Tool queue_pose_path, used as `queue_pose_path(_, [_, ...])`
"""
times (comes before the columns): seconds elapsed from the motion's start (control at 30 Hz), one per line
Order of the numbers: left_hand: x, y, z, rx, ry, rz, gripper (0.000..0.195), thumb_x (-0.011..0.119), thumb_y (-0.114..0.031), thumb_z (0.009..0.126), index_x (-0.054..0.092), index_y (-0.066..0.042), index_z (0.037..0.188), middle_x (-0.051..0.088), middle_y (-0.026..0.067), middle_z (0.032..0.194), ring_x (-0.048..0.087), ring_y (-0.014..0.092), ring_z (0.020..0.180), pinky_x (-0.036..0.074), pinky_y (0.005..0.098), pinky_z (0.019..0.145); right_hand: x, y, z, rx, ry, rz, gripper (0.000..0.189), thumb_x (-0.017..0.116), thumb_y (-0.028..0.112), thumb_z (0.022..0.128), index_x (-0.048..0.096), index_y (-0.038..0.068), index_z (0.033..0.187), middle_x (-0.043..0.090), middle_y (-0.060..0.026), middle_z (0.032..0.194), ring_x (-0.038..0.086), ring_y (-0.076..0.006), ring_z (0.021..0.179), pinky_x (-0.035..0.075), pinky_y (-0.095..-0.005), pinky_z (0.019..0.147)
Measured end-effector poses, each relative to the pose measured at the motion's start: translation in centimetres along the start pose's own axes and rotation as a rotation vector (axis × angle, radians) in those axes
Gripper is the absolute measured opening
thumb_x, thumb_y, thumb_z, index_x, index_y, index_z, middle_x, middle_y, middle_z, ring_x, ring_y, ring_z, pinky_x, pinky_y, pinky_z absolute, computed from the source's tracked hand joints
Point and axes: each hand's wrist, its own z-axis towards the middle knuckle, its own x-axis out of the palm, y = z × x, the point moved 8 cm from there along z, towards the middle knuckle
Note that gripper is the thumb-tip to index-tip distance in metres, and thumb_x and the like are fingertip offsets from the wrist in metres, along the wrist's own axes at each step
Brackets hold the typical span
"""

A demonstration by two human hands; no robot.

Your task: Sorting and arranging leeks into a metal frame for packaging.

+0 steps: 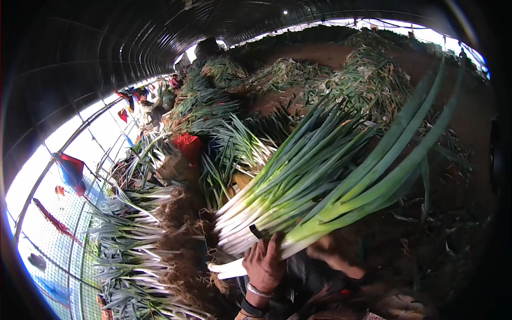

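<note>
My left hand [265,262], with a metal bangle and a dark band at the wrist, is closed around the white shanks of a few large green onions [304,236]; a dark, blade-like piece juts up beside its fingers. Their roots hang at the lower left and their leaves reach to the upper right. My right hand [330,256], blurred and partly hidden, is behind and below these stalks; its grip does not show. Just beyond lies a thick stack of cleaned green onions [248,216], white ends towards the left, beside a metal frame edge [208,230].
Rows of rooted green onions [140,240] lie along the mesh wall [60,240] at left. A red bag [188,146] is ahead. Heaps of leaves [372,84] cover the ground farther off. Another person [148,110] is at the far left.
</note>
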Motion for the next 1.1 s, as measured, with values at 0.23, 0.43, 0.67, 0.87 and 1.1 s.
queue_pose_path(0.23, [0.5, 3.5, -2.7, -0.053, 0.032, 0.041, 0.063, 0.069, -0.013, 0.058, 0.054, -0.018, 0.119, 0.051, 0.0064, 0.078, 0.055, 0.026, 0.074, 0.044, 0.0389, 0.064, 5.8, 8.4, -2.3, -0.615, 0.417, -1.239, 0.041, 0.059, 0.022, 0.085, 0.053, 0.007, 0.123, 0.047, -0.0123, 0.13, 0.046, -0.0256, 0.12, 0.035, -0.0425, 0.103])
queue_pose_path(0.43, [1.8, 2.8, -1.6, -0.006, 0.13, -0.024, 0.063, 0.068, -0.015, 0.06, 0.053, -0.016, 0.121, 0.053, 0.0066, 0.085, 0.056, 0.026, 0.078, 0.045, 0.0375, 0.067, 3.6, 1.7, 2.7, -0.717, 0.57, -1.984, 0.051, 0.045, 0.022, 0.083, 0.044, 0.018, 0.134, 0.05, -0.0081, 0.11, 0.046, -0.0207, 0.107, 0.033, -0.0372, 0.094])
queue_pose_path(0.67, [5.6, 8.8, -1.9, -0.052, 0.238, -0.227, 0.054, 0.07, -0.015, 0.062, 0.053, -0.013, 0.113, 0.058, 0.0076, 0.087, 0.059, 0.028, 0.081, 0.048, 0.0382, 0.067, -0.4, 6.8, 7.0, -0.482, 0.719, -2.171, 0.043, 0.049, 0.013, 0.081, 0.057, 0.026, 0.12, 0.038, 0.0012, 0.07, 0.042, -0.0144, 0.065, 0.033, -0.0307, 0.06])
queue_pose_path(0.87, [5.3, 17.5, -0.4, -0.072, 0.412, -0.188, 0.064, 0.076, -0.022, 0.062, 0.05, -0.013, 0.12, 0.057, 0.0078, 0.088, 0.057, 0.028, 0.084, 0.045, 0.0388, 0.074, 0.3, 7.0, 14.1, -0.542, 0.713, -2.231, 0.05, 0.052, 0.01, 0.08, 0.053, 0.031, 0.126, 0.041, 0.0014, 0.073, 0.044, -0.0147, 0.066, 0.035, -0.0304, 0.06])
queue_pose_path(1.1, [9.3, 30.8, 5.6, -0.136, 0.373, -0.164, 0.058, 0.073, -0.028, 0.072, 0.049, -0.011, 0.121, 0.056, 0.0122, 0.1, 0.052, 0.032, 0.094, 0.041, 0.0405, 0.084, 1.4, -1.6, 27.0, -0.359, 0.826, -2.153, 0.08, 0.073, 0.01, 0.059, 0.047, 0.024, 0.133, 0.051, -0.0085, 0.098, 0.05, -0.0263, 0.088, 0.041, -0.0389, 0.077])
